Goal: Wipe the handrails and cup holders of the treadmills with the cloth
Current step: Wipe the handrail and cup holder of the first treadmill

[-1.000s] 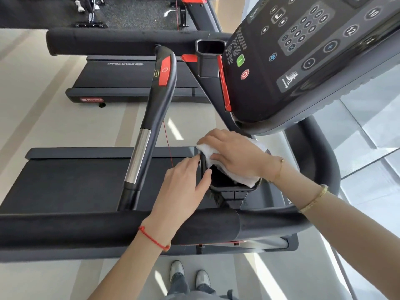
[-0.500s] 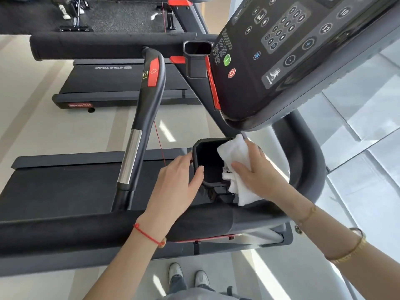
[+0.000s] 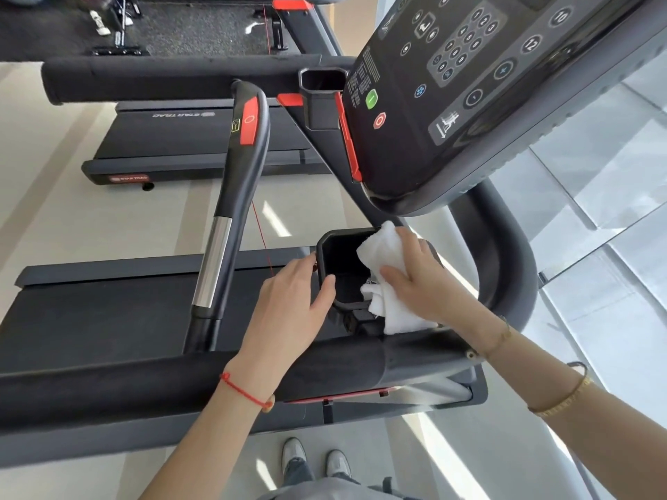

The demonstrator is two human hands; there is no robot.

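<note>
A black cup holder (image 3: 341,263) hangs just beyond the near padded handrail (image 3: 108,387) of the treadmill. My left hand (image 3: 288,304) grips its left rim, thumb over the edge. My right hand (image 3: 422,279) presses a white cloth (image 3: 379,247) against the holder's right rim and outer side; part of the cloth hangs below my palm. A second cup holder (image 3: 321,99) sits farther off beside the console. The far padded handrail (image 3: 173,79) runs across the top.
The console (image 3: 469,84) with its buttons overhangs the holder from the upper right. A curved grip bar (image 3: 234,196) with a red panel and a chrome section rises at the left. The belt (image 3: 108,312) lies below. A neighbouring treadmill (image 3: 202,138) stands beyond. Glass floor panels lie to the right.
My right hand with the cloth has slid from over the holder's opening to its right rim and side. My left hand stays on the left rim.
</note>
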